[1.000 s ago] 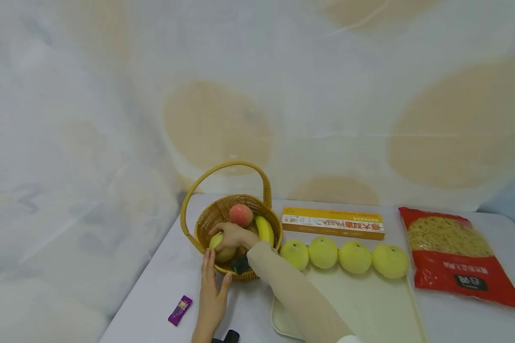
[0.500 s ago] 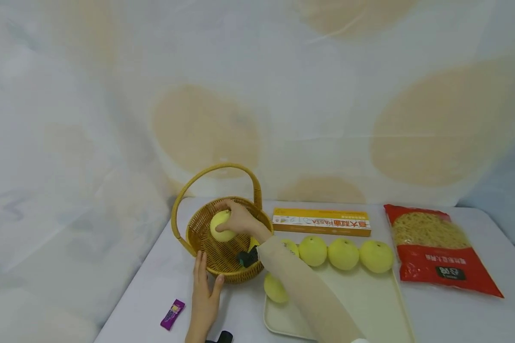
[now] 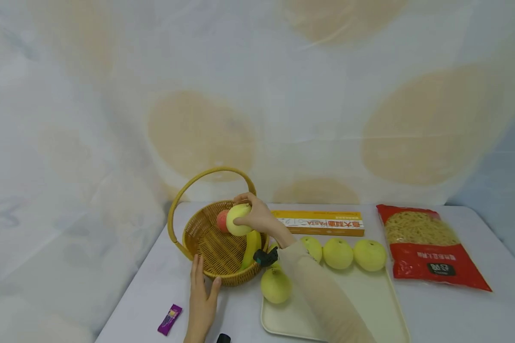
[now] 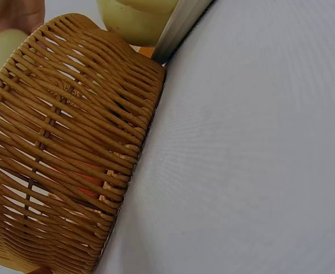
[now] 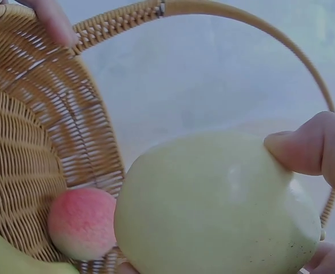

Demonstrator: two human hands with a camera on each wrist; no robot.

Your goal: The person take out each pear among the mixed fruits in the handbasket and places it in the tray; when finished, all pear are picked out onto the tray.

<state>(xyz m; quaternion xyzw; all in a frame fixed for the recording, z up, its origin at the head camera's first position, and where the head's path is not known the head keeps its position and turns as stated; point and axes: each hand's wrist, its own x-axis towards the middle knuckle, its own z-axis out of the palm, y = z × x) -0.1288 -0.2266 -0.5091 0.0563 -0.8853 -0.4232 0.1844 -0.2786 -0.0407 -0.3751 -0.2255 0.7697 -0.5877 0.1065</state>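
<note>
My right hand [image 3: 261,216] pinches a pale yellow-green round fruit [image 3: 239,223], fingers behind it and thumb in front, over the right side of the wicker basket [image 3: 191,238]. In the right wrist view the thumb [image 5: 304,149] presses on the fruit's smooth skin. A pinkish peach [image 5: 83,224] sits in the basket, partly behind the held fruit in the head view. Along the basket's right inner side lies a banana [image 3: 251,248]. My left hand [image 3: 202,305] rests at the basket's near-left rim, fingers straight. The left wrist view shows the woven side [image 4: 70,131] close up.
To the basket's right, a cream tray [image 3: 369,305] bears several matching fruits [image 3: 338,253], one [image 3: 276,286] at its left edge. A pasta box [image 3: 326,223] lies behind the tray, and a red pasta bag [image 3: 429,252] lies right of it. A purple wrapped candy [image 3: 169,319] lies front left.
My right hand has lifted the fruit from the basket's left part and carried it rightward across the basket. The peach and banana show again. My left hand stays near the rim.
</note>
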